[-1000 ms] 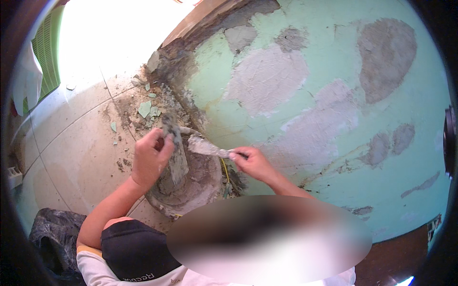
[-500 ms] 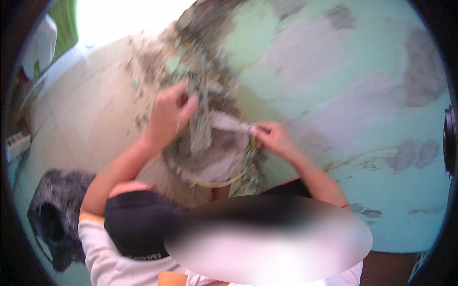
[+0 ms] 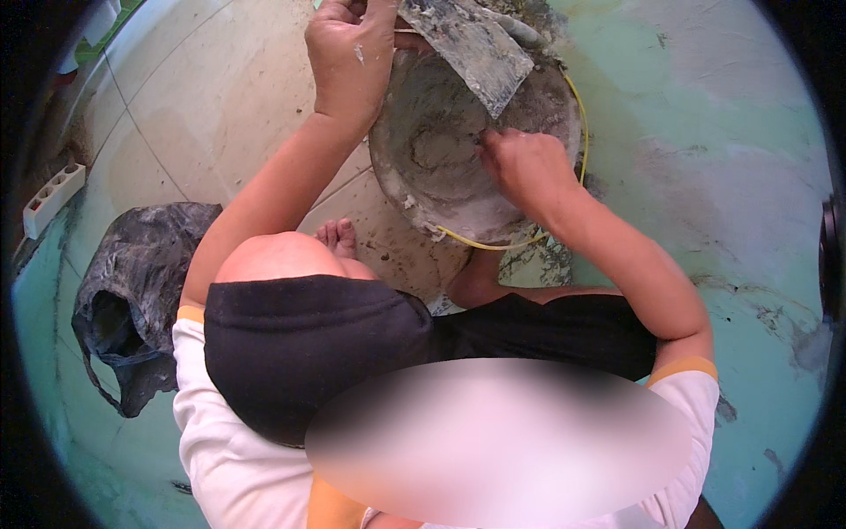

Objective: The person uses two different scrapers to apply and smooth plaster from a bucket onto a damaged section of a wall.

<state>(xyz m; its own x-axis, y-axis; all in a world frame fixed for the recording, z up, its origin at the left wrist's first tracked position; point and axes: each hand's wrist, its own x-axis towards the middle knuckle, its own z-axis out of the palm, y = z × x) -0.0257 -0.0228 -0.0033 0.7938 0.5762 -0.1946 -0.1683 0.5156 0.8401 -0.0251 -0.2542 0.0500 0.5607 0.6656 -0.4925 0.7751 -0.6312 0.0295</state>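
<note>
No legible text, no labels, no brands, no numbers — no readable signs on any surface in view

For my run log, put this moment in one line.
left hand: holds smeared plate | right hand: over tub, grip unclear | black bag: at left

Left head-worn fisheye, close above, facing steeply down past dark shorts [image 3: 308, 339] to left hand [image 3: 355, 60], right hand [image 3: 530, 169].

right grip [image 3: 530, 172]: moved over basin [image 3: 432, 181] | flat board [image 3: 471, 53]: swung diagonal | toes [image 3: 335, 236]: now showing
</note>
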